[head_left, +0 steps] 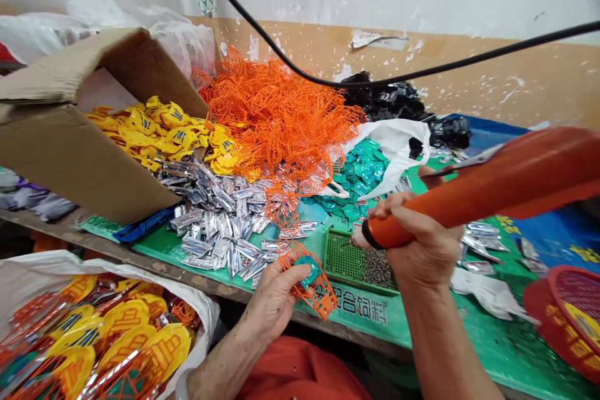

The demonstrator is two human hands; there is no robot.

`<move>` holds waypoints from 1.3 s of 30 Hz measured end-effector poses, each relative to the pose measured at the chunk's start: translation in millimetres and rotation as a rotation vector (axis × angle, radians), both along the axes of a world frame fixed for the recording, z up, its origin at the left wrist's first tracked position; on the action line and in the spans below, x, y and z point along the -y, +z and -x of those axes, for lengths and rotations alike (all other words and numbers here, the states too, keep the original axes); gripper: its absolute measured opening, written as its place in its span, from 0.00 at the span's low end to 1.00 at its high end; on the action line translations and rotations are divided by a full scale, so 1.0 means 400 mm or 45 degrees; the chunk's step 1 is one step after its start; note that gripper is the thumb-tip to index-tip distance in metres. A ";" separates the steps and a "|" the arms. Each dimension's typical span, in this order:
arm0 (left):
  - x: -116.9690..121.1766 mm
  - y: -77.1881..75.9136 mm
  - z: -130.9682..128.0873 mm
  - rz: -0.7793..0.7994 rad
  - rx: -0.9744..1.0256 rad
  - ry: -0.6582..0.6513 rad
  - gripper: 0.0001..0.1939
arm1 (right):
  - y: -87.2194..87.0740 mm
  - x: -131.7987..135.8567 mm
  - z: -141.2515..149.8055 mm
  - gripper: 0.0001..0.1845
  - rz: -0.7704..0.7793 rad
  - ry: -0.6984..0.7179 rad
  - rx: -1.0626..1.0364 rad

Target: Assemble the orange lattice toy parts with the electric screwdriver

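My left hand is closed on an orange plastic frame with a small green plastic piece set in it, the thumb pressing on the green piece. My right hand is wrapped round an orange electric screwdriver, whose body slants down to the left. Its pale nose points at a green basket tray. Small dark screws fill the tray's right part. Whether the tip touches a screw, I cannot make out.
Behind my hands lie piles of silver parts, orange frames, yellow parts and green pieces. A cardboard box lies tipped at left, above a white sack of assembled pieces. A black cable hangs across; a red basket stands right.
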State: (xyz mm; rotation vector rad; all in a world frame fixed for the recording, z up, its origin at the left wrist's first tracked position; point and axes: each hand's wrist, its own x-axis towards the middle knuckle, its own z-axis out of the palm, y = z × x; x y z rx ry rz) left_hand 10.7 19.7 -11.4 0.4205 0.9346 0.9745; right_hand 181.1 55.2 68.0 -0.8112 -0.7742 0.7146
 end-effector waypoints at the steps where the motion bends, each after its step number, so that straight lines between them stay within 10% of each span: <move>1: 0.000 -0.001 -0.001 0.000 0.006 0.003 0.13 | 0.010 0.014 0.003 0.07 -0.013 0.049 -0.004; 12: 0.000 -0.009 0.003 -0.004 0.086 -0.049 0.12 | 0.022 0.082 0.059 0.24 0.031 0.350 -0.049; 39: -0.002 -0.020 -0.004 0.032 0.079 -0.007 0.15 | -0.014 0.080 0.078 0.31 0.028 0.354 -0.072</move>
